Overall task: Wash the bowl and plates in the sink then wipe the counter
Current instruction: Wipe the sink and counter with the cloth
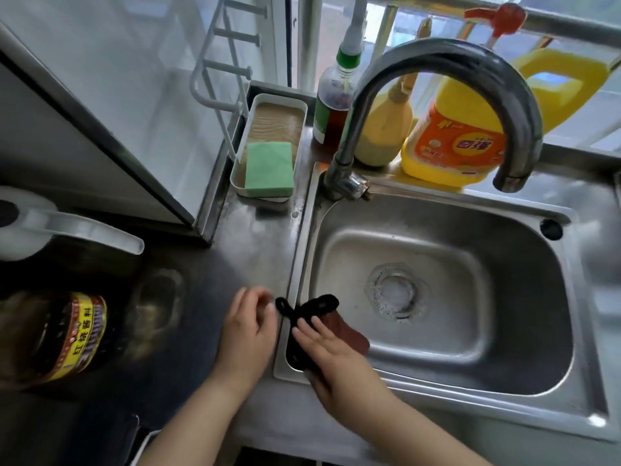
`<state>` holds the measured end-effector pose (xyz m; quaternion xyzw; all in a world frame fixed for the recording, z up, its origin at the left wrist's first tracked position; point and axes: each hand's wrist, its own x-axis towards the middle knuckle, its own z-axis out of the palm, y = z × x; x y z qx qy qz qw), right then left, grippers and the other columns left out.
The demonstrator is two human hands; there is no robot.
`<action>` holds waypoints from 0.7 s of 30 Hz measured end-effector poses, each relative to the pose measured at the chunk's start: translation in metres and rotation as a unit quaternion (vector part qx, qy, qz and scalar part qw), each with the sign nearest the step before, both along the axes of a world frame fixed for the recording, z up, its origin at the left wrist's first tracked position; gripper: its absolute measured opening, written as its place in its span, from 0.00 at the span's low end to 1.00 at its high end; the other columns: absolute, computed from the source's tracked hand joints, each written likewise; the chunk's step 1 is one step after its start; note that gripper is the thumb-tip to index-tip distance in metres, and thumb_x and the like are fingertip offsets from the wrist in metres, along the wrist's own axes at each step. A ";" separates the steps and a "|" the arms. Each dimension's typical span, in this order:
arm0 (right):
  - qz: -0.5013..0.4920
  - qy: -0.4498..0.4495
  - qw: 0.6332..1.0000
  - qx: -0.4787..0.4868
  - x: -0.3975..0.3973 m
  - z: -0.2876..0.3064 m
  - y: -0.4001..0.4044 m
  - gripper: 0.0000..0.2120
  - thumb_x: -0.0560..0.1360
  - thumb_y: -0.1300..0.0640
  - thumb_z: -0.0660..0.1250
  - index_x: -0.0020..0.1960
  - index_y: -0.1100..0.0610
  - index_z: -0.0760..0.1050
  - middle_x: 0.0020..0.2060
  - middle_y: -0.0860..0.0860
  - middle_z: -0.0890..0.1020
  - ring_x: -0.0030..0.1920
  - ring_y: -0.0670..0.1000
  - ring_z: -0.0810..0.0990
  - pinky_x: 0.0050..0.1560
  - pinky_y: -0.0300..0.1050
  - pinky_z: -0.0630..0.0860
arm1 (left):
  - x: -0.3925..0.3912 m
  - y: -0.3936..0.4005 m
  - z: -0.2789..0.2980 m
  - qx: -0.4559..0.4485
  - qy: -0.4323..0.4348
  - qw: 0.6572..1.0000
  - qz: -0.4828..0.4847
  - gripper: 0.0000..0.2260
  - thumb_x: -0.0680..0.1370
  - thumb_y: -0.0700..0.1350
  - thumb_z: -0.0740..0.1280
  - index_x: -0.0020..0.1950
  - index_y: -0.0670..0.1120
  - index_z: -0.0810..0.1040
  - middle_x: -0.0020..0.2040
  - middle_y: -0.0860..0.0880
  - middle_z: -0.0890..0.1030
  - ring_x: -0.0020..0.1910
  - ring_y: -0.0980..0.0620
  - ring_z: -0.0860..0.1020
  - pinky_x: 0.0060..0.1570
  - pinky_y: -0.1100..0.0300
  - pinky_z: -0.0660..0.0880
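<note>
In the head view, a dark cloth (322, 326) with a black edge and reddish-brown face is draped over the left rim of the sink (504, 391), partly hanging into the basin. It is pressed from above by the right hand (331, 361), whose fingers lie fairly straight on it, not curled round it. The left hand (248, 331) is held just beside the cloth over the counter (255, 243), its fingers loosely bent near the black loop; whether the loop is pinched cannot be told. No bowl or plate can be seen anywhere, and the basin is bare down to the drain (395, 290), so the washing is judged done and the wiping is at hand. The cloth could slide into the basin if the pressure is lifted, since much of it overhangs the inner wall. On the counter to the left a large dark bottle (64, 334) stands close by, and it could be knocked by a wide sweep. Further back, the sponge tray (299, 105) narrows the strip beside the rim, and the faucet (447, 62) arches over the basin's far side. Open room is left mainly in the middle of the counter and within the basin itself.
</note>
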<state>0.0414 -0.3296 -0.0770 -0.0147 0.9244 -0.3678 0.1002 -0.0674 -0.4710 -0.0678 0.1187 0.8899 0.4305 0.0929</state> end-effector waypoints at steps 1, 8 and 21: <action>-0.019 -0.014 0.999 -0.021 -0.007 0.002 0.002 0.30 0.74 0.59 0.64 0.75 0.53 0.61 0.75 0.45 0.58 0.73 0.42 0.56 0.71 0.33 0.55 | -0.008 0.004 0.001 -0.036 0.039 0.998 -0.017 0.15 0.73 0.50 0.56 0.49 0.43 0.76 0.46 0.48 0.76 0.46 0.55 0.72 0.49 0.61 0.68; -0.062 -0.035 0.997 -0.031 -0.007 -0.003 0.007 0.32 0.68 0.69 0.60 0.72 0.60 0.66 0.72 0.52 0.65 0.70 0.47 0.65 0.68 0.26 0.51 | -0.063 0.018 0.001 -0.262 0.030 0.955 -0.133 0.24 0.79 0.54 0.60 0.74 0.51 0.63 0.77 0.50 0.57 0.75 0.46 0.53 0.73 0.48 0.50; -0.118 -0.035 0.984 -0.125 -0.045 -0.006 0.010 0.28 0.74 0.59 0.55 0.74 0.56 0.61 0.73 0.43 0.57 0.74 0.42 0.57 0.71 0.31 0.52 | -0.057 0.011 -0.020 -0.206 0.012 0.969 -0.134 0.28 0.77 0.55 0.63 0.75 0.56 0.59 0.78 0.55 0.50 0.77 0.53 0.43 0.72 0.55 0.36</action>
